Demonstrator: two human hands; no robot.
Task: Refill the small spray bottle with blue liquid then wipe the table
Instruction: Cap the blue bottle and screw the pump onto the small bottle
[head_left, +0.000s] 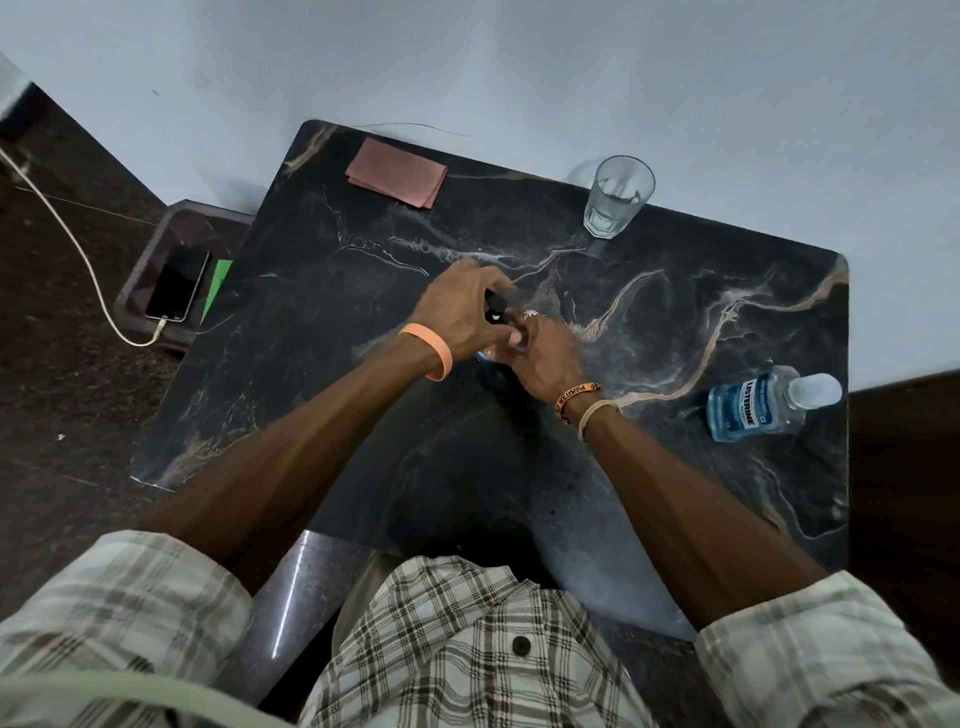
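Both hands meet mid-table: the left hand (460, 312) grips the black spray cap (495, 306), the right hand (540, 356) clasps the small spray bottle (484, 355) (mostly hidden). I judge refilling unfinished; the blue mouthwash bottle (763, 402) lies capped, the folded pink cloth (397, 171) untouched on the dark marble table (675, 322).

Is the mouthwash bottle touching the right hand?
Apart. The head view shows the mouthwash bottle standing alone near the table's right edge, bare marble between it and the right hand, which is at the small spray bottle.

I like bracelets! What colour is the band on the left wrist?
Peach-orange band, plain, clearest in the head view.
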